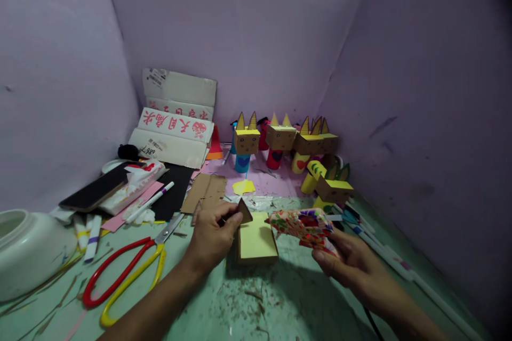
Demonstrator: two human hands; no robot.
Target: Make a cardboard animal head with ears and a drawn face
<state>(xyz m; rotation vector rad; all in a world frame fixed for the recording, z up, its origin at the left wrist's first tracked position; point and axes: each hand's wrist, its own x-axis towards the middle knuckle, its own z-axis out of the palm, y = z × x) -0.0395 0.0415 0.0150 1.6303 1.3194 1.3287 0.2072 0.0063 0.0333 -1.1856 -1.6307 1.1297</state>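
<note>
My left hand [212,232] pinches a small brown cardboard triangle [245,212] between thumb and fingers, just over the upper left corner of a small cardboard box [258,260]. Pale yellow paper [258,240] covers the top of that box. On the right, my right hand [348,261] is wrapped round the handle of a hot glue gun [302,224] with a colourful floral pattern. Its nozzle points left, above the box's right edge. A dark cord runs down below my right hand.
Red-and-yellow scissors [150,242] lie left, near a white pot [34,250]. Behind them are markers [150,202], a phone-like black slab [96,189] and folded cardboard [172,133]. Several box-headed cardboard figures [247,144] stand at the back. White sticks [392,261] lie right; scraps litter the table [208,303].
</note>
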